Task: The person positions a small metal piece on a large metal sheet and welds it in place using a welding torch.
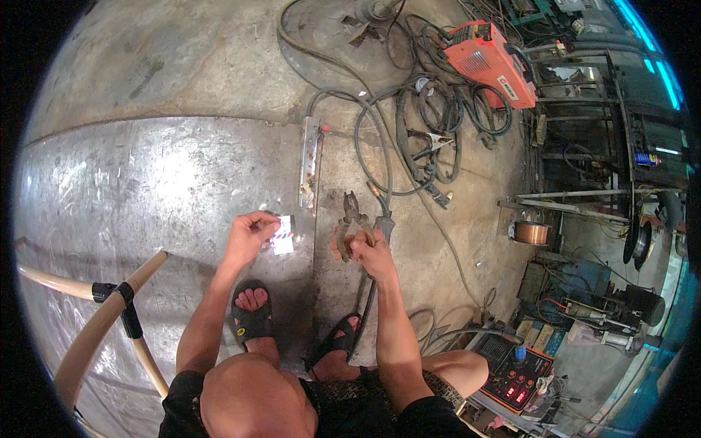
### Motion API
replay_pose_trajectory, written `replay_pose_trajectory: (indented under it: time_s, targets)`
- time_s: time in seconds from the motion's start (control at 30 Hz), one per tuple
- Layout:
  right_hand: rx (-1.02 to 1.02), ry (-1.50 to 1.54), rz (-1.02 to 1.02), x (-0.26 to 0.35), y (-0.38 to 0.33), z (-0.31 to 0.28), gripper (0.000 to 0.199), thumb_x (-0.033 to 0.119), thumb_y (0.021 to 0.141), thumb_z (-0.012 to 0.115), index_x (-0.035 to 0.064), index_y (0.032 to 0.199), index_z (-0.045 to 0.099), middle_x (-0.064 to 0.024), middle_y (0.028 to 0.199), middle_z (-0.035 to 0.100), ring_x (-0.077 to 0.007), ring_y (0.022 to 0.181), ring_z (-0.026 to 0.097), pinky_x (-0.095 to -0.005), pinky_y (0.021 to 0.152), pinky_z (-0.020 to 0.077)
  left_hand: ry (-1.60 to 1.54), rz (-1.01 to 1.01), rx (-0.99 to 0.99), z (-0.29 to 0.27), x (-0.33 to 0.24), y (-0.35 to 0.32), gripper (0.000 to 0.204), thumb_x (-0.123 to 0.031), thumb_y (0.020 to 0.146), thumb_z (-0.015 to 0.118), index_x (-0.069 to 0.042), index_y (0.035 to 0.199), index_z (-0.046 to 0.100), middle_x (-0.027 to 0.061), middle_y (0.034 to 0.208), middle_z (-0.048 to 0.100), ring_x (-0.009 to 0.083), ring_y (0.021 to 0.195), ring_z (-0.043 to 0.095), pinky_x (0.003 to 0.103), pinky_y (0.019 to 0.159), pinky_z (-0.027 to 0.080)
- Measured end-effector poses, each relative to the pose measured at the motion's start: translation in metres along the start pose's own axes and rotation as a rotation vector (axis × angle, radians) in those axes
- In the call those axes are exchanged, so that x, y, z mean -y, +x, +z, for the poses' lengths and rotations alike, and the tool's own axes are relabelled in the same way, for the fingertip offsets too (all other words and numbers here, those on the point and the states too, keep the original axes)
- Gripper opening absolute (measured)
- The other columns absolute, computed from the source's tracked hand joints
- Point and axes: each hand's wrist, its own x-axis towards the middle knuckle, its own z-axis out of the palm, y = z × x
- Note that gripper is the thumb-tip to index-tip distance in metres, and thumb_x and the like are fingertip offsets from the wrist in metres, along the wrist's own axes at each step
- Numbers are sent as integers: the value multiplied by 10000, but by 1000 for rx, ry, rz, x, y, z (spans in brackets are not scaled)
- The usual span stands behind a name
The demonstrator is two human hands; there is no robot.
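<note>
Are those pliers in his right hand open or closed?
Open: the pliers show two tips spread apart above the right hand, which grips their handles.

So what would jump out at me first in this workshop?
Probably the orange welding machine at top right, with dark cables coiled beside it. At centre, the right hand grips pliers, while the left hand touches a small clear packet on the steel plate.

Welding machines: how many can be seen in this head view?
2. An orange welding machine sits on the floor at the upper right among coiled cables. A dark machine with red displays stands at the lower right beside the person's knee. The cluttered shelves may hide others.
</note>
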Motion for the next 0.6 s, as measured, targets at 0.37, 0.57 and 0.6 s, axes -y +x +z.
replay_pose_trajectory:
  time_s: [0.37,0.57,0.6]
  targets:
    - [-40,17,-2,-13,-1,-9,339,105,869,688,40,600,492,-72,595,555,-313,779,711,-355,599,450,31,1,-2,0,1,0,106,-64,867,722,2,948,728,-15,721,655,36,636,526,218,580,418]
    - [-13,-24,-35,-10,0,-4,421,293,830,786,60,620,503,-192,778,671,-194,607,580,-317,516,396,57,35,-10,0,5,1,106,-73,867,723,-2,945,727,-19,705,641,34,632,516,220,577,413]
    - [-13,-7,-30,-8,1,0,423,292,824,789,64,613,502,-176,745,661,-184,593,566,-315,513,393,56,32,-9,-1,7,2,106,-73,867,723,-2,945,727,-19,703,640,34,631,515,219,576,413]
